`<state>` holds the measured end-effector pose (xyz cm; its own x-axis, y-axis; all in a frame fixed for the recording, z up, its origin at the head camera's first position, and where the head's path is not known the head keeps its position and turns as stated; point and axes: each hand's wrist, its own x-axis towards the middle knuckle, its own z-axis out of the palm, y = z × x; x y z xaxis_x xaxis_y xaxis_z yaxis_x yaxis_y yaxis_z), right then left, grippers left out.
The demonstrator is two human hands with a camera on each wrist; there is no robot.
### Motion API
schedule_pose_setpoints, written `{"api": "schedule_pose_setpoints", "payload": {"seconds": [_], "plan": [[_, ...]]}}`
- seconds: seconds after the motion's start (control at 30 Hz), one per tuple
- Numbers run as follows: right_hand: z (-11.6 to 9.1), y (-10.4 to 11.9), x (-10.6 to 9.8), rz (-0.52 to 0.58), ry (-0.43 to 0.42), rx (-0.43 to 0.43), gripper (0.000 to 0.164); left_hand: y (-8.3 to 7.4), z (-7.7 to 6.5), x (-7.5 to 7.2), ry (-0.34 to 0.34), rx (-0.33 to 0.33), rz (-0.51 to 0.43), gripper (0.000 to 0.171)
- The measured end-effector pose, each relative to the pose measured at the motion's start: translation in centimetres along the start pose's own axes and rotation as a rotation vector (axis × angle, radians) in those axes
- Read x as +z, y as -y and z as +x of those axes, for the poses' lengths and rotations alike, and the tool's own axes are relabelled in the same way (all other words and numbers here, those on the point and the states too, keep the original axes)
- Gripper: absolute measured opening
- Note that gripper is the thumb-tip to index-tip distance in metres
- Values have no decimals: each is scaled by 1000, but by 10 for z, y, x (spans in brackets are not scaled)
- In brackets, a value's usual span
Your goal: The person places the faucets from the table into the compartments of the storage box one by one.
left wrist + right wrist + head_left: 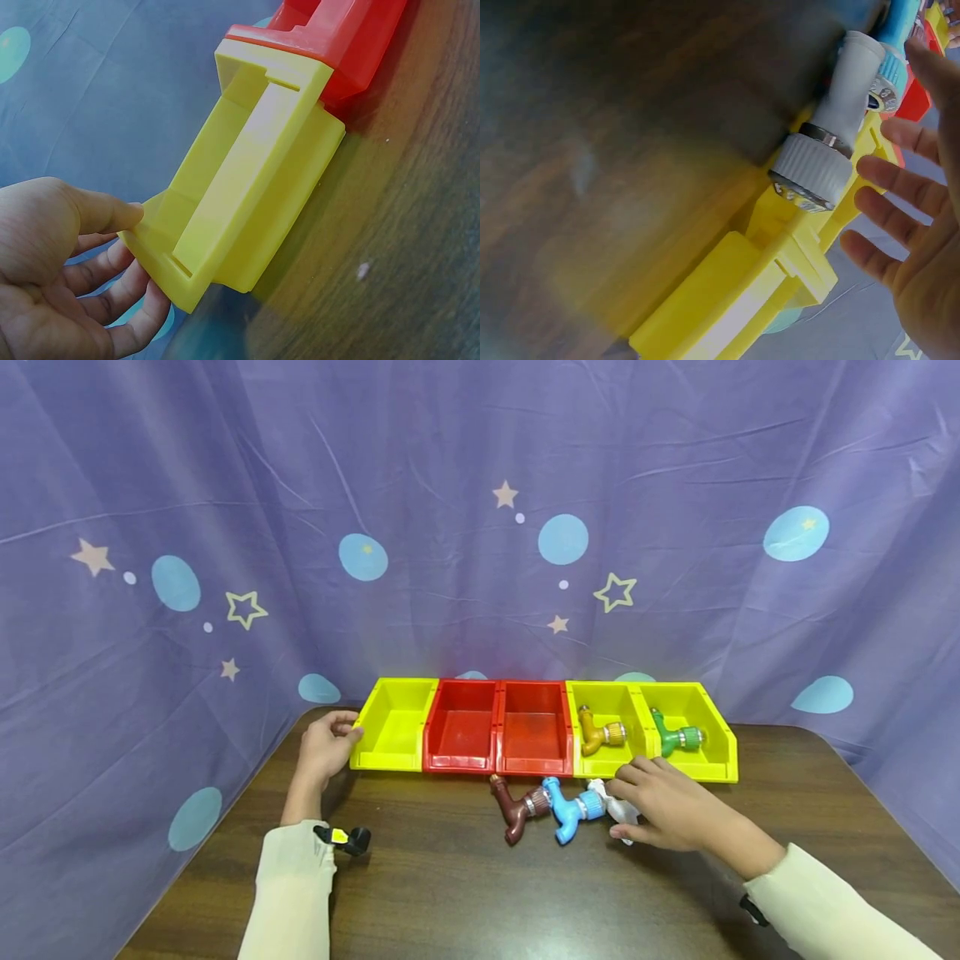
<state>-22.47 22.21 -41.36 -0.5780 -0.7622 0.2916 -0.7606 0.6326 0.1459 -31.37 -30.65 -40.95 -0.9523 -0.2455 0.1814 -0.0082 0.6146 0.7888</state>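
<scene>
At the left end of the bin row, my left hand (pixel 327 746) grips the side wall of a yellow bin (pixel 259 180), thumb over the rim and fingers against the outside. My right hand (pixel 667 802) hovers over a white tap (pixel 840 112), its fingers spread and not wrapped round it; in the head view the hand partly hides that tap. Beside the white tap lie a light blue tap (pixel 572 811) and a dark brown tap (pixel 517 807), in front of the bins.
Two red bins (pixel 461 762) form the row's middle. Right of them, one yellow bin (pixel 592 768) contains an orange-yellow tap (pixel 597 732) and the end yellow bin (pixel 723 772) a green tap (pixel 675 735). Behind the wooden table (pixel 450 877) hangs a purple curtain (pixel 450 485).
</scene>
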Motion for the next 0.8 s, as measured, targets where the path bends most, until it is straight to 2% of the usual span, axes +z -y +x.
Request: {"api": "schedule_pose_setpoints", "payload": {"seconds": [0.2,0.67,0.8], "plan": [[-8,-2,5,61,53,-4,53,0,1,1,-4,3,-7,34],[-13,-2,8,98,80,-6,40,3,2,1,-1,10,-16,34],[-15,-1,7,97,116,-10,37,3,2,1,-2,17,-12,34]]}}
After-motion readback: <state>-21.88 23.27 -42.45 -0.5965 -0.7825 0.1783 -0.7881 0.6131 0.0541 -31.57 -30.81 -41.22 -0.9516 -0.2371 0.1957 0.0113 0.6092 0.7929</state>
